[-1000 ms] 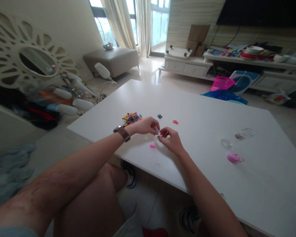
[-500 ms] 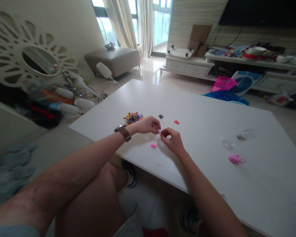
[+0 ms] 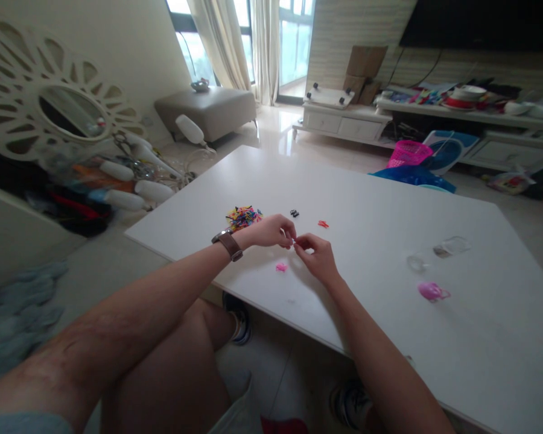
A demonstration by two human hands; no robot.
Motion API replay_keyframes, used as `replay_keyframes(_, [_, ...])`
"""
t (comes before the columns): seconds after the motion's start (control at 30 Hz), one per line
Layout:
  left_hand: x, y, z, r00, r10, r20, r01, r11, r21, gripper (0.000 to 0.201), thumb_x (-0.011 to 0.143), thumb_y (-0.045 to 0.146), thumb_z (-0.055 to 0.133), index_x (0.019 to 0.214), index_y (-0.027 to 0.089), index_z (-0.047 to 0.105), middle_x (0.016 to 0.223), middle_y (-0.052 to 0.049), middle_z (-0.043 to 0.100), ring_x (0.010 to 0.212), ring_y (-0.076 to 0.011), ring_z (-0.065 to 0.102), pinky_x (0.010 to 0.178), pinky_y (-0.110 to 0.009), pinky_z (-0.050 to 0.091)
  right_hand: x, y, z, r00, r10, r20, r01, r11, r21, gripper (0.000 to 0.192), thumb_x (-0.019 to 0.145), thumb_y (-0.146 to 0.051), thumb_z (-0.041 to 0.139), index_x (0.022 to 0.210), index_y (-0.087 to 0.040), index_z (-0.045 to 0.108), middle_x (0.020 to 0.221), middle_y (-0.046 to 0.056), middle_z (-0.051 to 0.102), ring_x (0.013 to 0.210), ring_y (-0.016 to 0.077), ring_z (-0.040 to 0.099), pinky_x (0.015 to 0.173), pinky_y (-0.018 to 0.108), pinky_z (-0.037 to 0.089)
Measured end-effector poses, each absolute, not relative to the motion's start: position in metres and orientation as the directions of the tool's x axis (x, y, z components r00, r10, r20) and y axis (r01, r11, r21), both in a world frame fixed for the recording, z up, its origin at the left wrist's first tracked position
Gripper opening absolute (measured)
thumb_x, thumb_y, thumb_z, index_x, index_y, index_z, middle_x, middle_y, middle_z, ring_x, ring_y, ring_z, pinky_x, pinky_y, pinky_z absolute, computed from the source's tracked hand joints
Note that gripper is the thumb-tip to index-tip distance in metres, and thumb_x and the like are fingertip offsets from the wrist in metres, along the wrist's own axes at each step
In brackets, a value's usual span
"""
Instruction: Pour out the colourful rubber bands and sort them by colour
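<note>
My left hand (image 3: 278, 230) and my right hand (image 3: 314, 250) meet fingertip to fingertip over the white table (image 3: 371, 241), both closed in a pinch. Whatever lies between the fingertips is too small to make out. Just beyond my left wrist is a pile of small multicoloured bands (image 3: 242, 216), partly covered by the wrist. Close by lie three little groups: black bands (image 3: 294, 213) beyond the hands, orange-red bands (image 3: 323, 223) to the right, and pink bands (image 3: 281, 267) nearer to me.
On the table's right side are a clear jar (image 3: 452, 247) lying on its side, a clear round lid (image 3: 417, 262) and a pink-purple cup-like item (image 3: 433, 292). A pink basket (image 3: 409, 154) stands on the floor past the far edge. My legs are under the near edge.
The hands stay almost in place, with their fingertips still pinched together. A light-blue speck seen between them earlier is now harder to see. The groups on the table have not moved.
</note>
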State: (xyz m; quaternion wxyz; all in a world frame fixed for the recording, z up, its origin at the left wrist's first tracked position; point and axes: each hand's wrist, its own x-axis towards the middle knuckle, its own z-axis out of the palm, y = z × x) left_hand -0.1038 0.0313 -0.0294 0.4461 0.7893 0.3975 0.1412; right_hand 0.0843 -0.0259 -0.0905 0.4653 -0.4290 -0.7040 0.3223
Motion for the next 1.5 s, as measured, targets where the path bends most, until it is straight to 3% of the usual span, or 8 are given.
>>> replay_keyframes(0.87, [-0.107,0.036,-0.034,0.671,0.724,-0.16,0.5,-0.283,0.818,0.018,0.077,0.014,0.06,0.088,0.01,0.073,0.071,-0.005,0.073,0.066,-0.013,0.068,0.061,-0.02,0.05,0.086,-0.025,-0.091,-0.169,0.898,0.406,0.321,0.44,-0.839,0.008,0.074,-0.015,0.061,0.072,-0.018,0.068,0.069,0.0,0.067,0.063,0.0142,0.062,0.063,0.026,0.049])
replay_keyframes(1.23, [-0.102,0.026,-0.025,0.738,0.675,-0.015,0.441,-0.464,0.768,0.02,0.071,0.013,0.072,0.091,0.012,0.069,0.082,-0.004,0.072,0.072,-0.0121,0.066,0.063,-0.02,0.049,0.088,-0.024,-0.091,-0.062,0.923,0.38,0.269,0.382,-0.884,0.004,0.074,-0.018,0.065,0.074,-0.018,0.069,0.069,0.001,0.068,0.063,0.0156,0.063,0.063,0.028,0.05])
replay_keyframes(1.5, [-0.092,0.018,-0.027,0.719,0.685,0.116,0.398,-0.543,0.74,0.025,0.071,0.013,0.077,0.09,0.015,0.059,0.074,0.001,0.065,0.067,-0.0109,0.063,0.06,-0.02,0.047,0.089,-0.021,-0.096,-0.022,0.955,0.295,0.172,0.294,-0.94,0.008,0.077,-0.026,0.068,0.077,-0.018,0.071,0.073,0.003,0.071,0.066,0.0167,0.065,0.064,0.028,0.051])
